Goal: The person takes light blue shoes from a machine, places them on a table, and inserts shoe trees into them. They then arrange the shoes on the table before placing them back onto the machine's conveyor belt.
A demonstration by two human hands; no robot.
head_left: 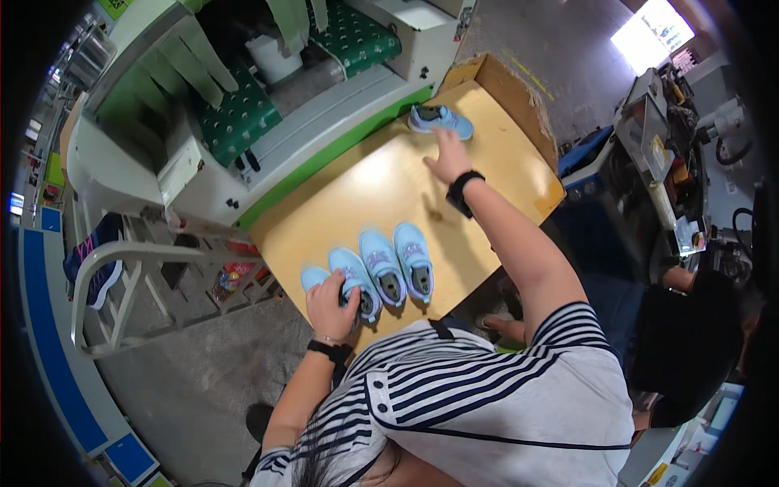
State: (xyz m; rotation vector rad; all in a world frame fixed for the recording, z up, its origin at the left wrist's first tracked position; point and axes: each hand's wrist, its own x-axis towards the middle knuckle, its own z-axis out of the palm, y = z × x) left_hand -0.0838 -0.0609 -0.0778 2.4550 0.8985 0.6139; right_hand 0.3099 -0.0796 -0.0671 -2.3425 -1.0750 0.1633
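Several light blue sneakers with lilac trim and dark insides stand side by side on a tan tabletop [324, 219]. At the left end of the row, my left hand [327, 307] is closed over the leftmost sneaker [314, 277]; its heel is hidden beneath my palm. Beside my thumb is the neighbouring sneaker [347, 266], then another sneaker [376, 250] and the rightmost sneaker [413, 252]. Farther off, my right hand [449, 158] reaches out with thumb and fingers apart. Its fingertips are at the near side of a lone blue sneaker [456, 124], lying crosswise; contact is unclear.
A machine [324, 101] with green perforated pads and hanging strips borders the table's far left side. A cardboard wall [519, 101] edges the far right. At left are a metal rail [122, 252] and a dark sneaker [101, 260]. Another person [690, 341] is at right.
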